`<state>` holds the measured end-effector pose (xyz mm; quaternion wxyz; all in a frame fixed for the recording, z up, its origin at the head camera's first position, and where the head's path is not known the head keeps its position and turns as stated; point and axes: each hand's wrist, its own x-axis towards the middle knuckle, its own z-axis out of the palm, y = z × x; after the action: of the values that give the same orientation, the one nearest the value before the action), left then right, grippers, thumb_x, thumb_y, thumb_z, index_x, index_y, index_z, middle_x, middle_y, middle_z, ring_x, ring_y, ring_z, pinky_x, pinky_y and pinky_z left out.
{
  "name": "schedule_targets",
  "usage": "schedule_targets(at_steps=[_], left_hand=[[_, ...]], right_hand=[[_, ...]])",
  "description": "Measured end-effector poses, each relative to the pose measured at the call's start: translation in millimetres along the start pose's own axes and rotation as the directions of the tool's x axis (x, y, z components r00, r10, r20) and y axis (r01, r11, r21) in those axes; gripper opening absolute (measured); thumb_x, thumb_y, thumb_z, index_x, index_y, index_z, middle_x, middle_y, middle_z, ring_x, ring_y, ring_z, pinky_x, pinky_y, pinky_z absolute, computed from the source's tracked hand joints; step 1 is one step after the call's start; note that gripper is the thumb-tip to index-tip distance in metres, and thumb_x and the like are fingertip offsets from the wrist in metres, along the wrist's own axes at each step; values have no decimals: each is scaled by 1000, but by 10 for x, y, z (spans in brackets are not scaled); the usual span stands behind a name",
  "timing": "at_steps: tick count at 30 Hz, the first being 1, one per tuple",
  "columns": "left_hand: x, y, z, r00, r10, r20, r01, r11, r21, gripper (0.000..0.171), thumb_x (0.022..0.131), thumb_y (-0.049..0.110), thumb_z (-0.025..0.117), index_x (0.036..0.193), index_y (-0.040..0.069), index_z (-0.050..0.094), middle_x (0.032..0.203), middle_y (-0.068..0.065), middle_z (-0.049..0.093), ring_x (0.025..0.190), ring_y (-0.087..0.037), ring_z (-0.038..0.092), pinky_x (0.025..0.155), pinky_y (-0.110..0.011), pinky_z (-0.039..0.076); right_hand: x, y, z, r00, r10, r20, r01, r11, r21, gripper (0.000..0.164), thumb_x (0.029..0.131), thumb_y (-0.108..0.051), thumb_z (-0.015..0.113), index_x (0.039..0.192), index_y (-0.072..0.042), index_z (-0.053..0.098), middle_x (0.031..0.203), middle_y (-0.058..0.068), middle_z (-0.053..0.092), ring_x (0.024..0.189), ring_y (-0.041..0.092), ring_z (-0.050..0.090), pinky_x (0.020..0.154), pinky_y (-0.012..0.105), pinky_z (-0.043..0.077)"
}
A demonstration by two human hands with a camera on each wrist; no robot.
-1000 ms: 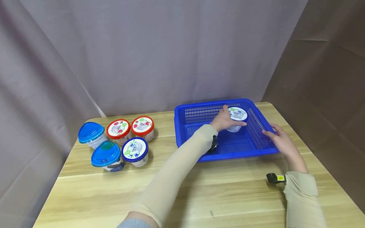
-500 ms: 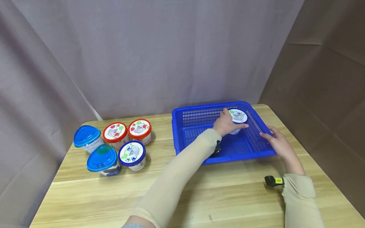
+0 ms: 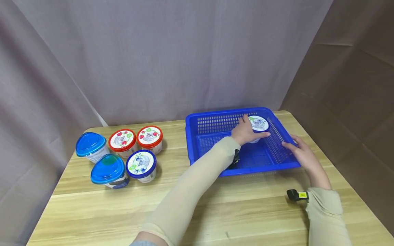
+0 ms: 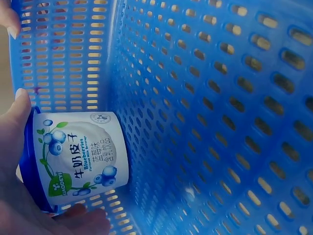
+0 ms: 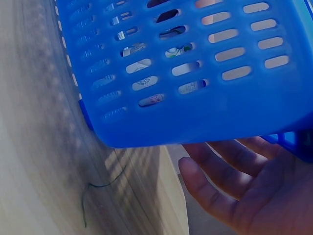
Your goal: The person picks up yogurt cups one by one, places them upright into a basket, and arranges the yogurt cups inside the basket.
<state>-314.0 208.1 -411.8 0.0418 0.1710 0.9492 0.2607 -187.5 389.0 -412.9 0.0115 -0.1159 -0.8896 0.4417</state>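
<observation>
My left hand holds a yogurt-like cup with a dark blue lid inside the blue plastic basket, near its back right corner. In the left wrist view, the cup shows a blueberry print, and its base appears to meet the basket's perforated floor. Thumb and fingers lie around its lid end. At the basket's right rim, my right hand grips with the thumb on the rim. Its fingers curl beneath the side in the right wrist view.
On the table's left stand two cups with red lids, another dark-blue-lidded cup and two cups with bright blue rounded-triangle lids. Grey curtain hangs behind the table; a brown panel rises at the right.
The left hand and its cup stay at nearly the same spot in the basket. Apart from a slight shift of the head view, little differs.
</observation>
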Motion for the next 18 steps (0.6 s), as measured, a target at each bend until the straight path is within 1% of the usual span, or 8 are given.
schedule_targets(at_steps=[1,4,6,8,11,14,16,18], left_hand=[[4,3,3,1000,4,-7,-3,1000,27,119,71,83,67,156,12,22,147,-6,45,118,-19,60,91,-31,53],[23,20,25,1000,9,-4,-8,998,63,121,69,85,66,156,13,23,151,-4,40,123,-18,57,92,-32,53],[38,36,43,1000,11,9,-12,997,75,123,68,86,66,157,13,22,152,-3,37,125,-18,55,92,-32,53],[56,50,62,1000,12,17,-13,997,79,124,67,86,66,157,14,22,151,-2,36,124,-18,55,90,-31,53],[73,68,79,1000,20,13,-21,995,97,125,65,87,67,156,14,24,147,-1,39,120,-16,56,86,-28,54],[70,83,80,1000,29,1,-29,993,115,125,63,88,68,155,14,26,143,1,41,116,-13,57,83,-26,54],[57,89,74,999,35,-7,-34,991,128,125,62,88,68,154,14,27,141,1,42,115,-12,57,82,-25,53],[38,86,55,999,34,-9,-32,990,137,125,62,88,68,155,14,27,141,1,43,115,-12,57,82,-25,53]], right_hand=[[-6,1,4,1000,1,2,-1,1000,1,76,105,-45,44,158,3,19,146,40,35,122,52,43,98,62,37],[-30,17,6,1000,0,1,0,1000,-5,75,105,-44,44,158,3,20,145,39,37,119,48,47,91,49,42],[-51,37,3,1000,1,-4,-1,1000,-18,74,105,-44,44,157,3,21,143,38,40,114,42,50,85,39,42],[-69,55,0,1000,1,-9,-2,1000,-21,73,105,-44,44,157,2,23,142,37,42,109,34,52,81,34,41],[-86,81,0,1000,1,-18,-1,1000,-21,71,105,-44,44,157,2,26,140,36,45,99,18,53,79,30,42],[-100,103,5,1000,-1,-21,1,1000,-9,71,105,-44,45,156,3,27,138,35,46,91,4,51,77,28,43],[-108,114,14,1000,-7,-24,7,1000,0,70,106,-43,45,155,4,27,136,35,47,87,-2,51,75,25,44],[-115,114,28,1000,-12,-22,12,1000,12,70,106,-42,45,154,5,27,135,34,47,84,-5,51,74,23,45]])
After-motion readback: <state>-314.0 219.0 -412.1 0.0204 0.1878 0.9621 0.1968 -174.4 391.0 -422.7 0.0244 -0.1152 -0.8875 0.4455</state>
